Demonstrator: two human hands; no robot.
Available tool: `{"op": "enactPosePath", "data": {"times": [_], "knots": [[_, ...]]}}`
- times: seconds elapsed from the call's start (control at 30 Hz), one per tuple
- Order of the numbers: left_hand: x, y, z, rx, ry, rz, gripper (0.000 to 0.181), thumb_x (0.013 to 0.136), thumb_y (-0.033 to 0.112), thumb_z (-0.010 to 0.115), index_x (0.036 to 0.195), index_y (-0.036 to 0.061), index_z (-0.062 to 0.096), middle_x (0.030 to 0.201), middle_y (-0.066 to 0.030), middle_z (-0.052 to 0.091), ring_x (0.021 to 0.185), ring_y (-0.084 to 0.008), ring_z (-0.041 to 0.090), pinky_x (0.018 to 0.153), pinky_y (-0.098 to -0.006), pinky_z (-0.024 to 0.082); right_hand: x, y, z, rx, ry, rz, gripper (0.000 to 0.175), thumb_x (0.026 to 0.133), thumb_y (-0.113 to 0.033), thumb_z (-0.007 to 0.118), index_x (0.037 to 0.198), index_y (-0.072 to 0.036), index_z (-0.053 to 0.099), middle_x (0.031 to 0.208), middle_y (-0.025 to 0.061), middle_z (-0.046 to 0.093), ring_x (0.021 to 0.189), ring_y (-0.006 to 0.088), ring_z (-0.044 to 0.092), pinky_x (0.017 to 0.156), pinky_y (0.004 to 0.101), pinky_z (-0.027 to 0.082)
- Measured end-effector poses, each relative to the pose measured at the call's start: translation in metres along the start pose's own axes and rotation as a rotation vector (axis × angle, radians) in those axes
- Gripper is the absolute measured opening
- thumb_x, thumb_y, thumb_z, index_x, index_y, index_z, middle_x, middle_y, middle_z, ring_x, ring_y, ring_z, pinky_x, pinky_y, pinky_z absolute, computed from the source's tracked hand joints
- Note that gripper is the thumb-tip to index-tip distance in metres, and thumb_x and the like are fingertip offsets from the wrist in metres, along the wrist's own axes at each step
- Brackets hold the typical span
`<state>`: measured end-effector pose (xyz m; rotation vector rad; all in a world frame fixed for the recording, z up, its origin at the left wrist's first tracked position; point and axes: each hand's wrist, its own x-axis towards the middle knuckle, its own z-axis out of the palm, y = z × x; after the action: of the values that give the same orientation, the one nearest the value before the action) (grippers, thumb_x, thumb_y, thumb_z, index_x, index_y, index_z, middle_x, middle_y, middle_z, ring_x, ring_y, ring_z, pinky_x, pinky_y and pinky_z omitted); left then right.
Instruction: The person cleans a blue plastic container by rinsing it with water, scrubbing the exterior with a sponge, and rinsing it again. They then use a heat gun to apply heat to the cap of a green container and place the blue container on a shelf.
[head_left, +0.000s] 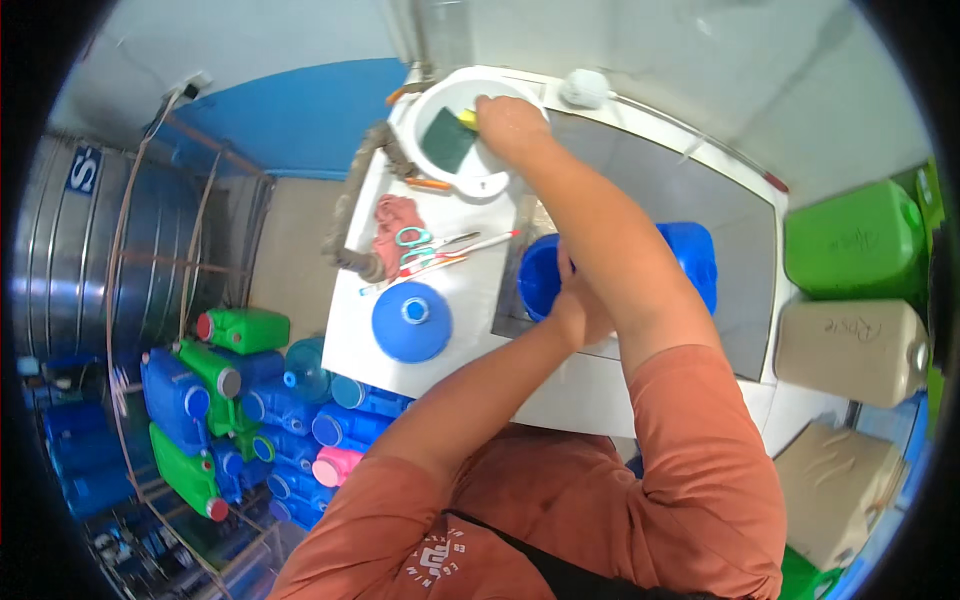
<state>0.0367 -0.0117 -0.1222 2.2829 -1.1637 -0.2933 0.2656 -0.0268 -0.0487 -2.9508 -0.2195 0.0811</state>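
My right hand (514, 124) reaches into a white plastic basin (480, 184), its fingers closed on a small yellow sponge (468, 118). A dark green scouring pad (448, 142) lies in the basin beside it. Lower down, my left hand (583, 309) grips a blue plastic container (536, 281) by its round opening, over the grey sink basin (742, 300). My right forearm crosses above and covers part of this. Beyond the forearm another blue plastic part (691, 255) shows; I cannot tell whether it belongs to the same container.
Left on the white counter (472, 330) are a blue round jug top (412, 322), scissors (416, 244), brushes and a reddish cloth (394, 221). A pipe (349, 202) rises at its edge. Jerrycans (176, 390) crowd the lower left; green (855, 240) and beige (847, 349) ones stand right.
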Motion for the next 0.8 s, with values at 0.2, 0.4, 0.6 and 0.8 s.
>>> {"op": "enactPosePath", "data": {"times": [0.2, 0.4, 0.6, 0.8], "knots": [[0.046, 0.013, -0.028, 0.185, 0.168, 0.049, 0.062, 0.096, 0.037, 0.062, 0.150, 0.0101, 0.046, 0.147, -0.0174, 0.055, 0.131, -0.0401, 0.054, 0.108, -0.0558, 0.042, -0.125, 0.074, -0.077, 0.416, 0.330, 0.011, 0.034, 0.093, -0.014, 0.050, 0.120, -0.002, 0.067, 0.117, 0.0245, 0.070, 0.107, 0.0408, 0.068, 0.093, 0.0457, 0.055], [0.097, 0.065, -0.050, -0.172, -0.082, -0.070, 0.079, 0.096, 0.040, 0.069, 0.158, 0.0055, 0.034, 0.131, -0.0281, 0.065, 0.115, -0.0440, 0.065, 0.093, -0.0498, 0.055, -0.314, 0.199, -0.078, 1.090, 0.710, 0.329, 0.040, 0.092, -0.005, 0.043, 0.126, -0.003, 0.064, 0.112, 0.0104, 0.069, 0.104, 0.0188, 0.066, 0.093, 0.0334, 0.053], [0.111, 0.066, -0.082, -0.465, 0.208, 0.017, 0.076, 0.103, 0.038, 0.065, 0.165, 0.0143, 0.028, 0.152, -0.0150, 0.054, 0.117, -0.0242, 0.065, 0.095, -0.0356, 0.054, -0.382, 0.233, -0.023, 1.484, 1.087, 0.578, 0.032, 0.102, -0.009, 0.043, 0.128, -0.003, 0.061, 0.117, 0.0089, 0.067, 0.103, 0.0164, 0.065, 0.094, 0.0309, 0.052], [0.079, 0.129, -0.141, -0.811, 0.176, -0.234, 0.068, 0.106, 0.036, 0.058, 0.165, 0.0205, 0.027, 0.080, 0.0034, 0.048, 0.061, -0.0063, 0.047, 0.055, -0.0227, 0.043, -0.357, 0.245, -0.015, 0.618, 1.263, 0.671, 0.037, 0.103, -0.034, 0.062, 0.127, -0.006, 0.063, 0.128, 0.0193, 0.057, 0.120, 0.0379, 0.055, 0.108, 0.0469, 0.042]]}}
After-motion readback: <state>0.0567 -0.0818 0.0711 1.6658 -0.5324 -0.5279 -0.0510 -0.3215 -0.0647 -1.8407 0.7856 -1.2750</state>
